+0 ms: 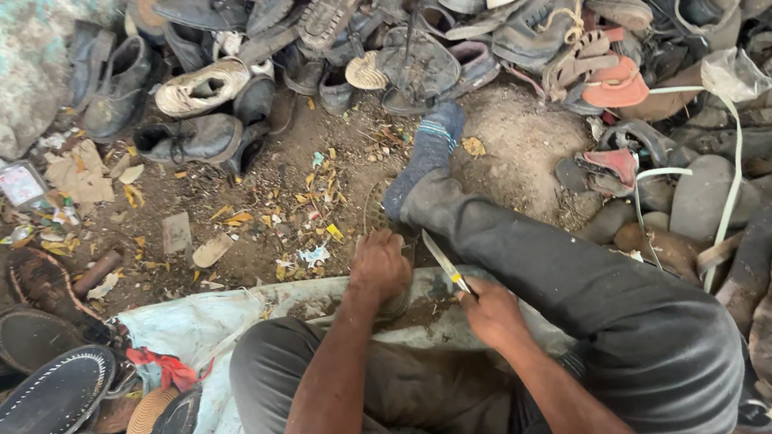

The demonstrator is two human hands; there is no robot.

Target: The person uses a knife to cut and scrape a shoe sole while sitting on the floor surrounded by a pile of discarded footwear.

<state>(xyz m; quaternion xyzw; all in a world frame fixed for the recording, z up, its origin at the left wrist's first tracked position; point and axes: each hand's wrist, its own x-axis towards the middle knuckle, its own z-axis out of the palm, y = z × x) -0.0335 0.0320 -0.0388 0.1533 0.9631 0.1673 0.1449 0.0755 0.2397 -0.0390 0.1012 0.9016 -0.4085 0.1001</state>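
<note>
Between the knees, left hand (379,265) is pressing a sole (384,215) flat; right hand (493,310) is gripping a knife (445,263), blade angling up-left toward it.

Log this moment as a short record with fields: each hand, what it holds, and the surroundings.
left hand: pressed down on a flat worn piece, partly hidden beneath it
right hand: gripping a knife, blade pointing up and away
sock: blue, on the outstretched foot
cloth: pale sheet under the work
shoe pile: old shoes heaped on the dirt beyond
loose soles: stacked at lower left
</note>
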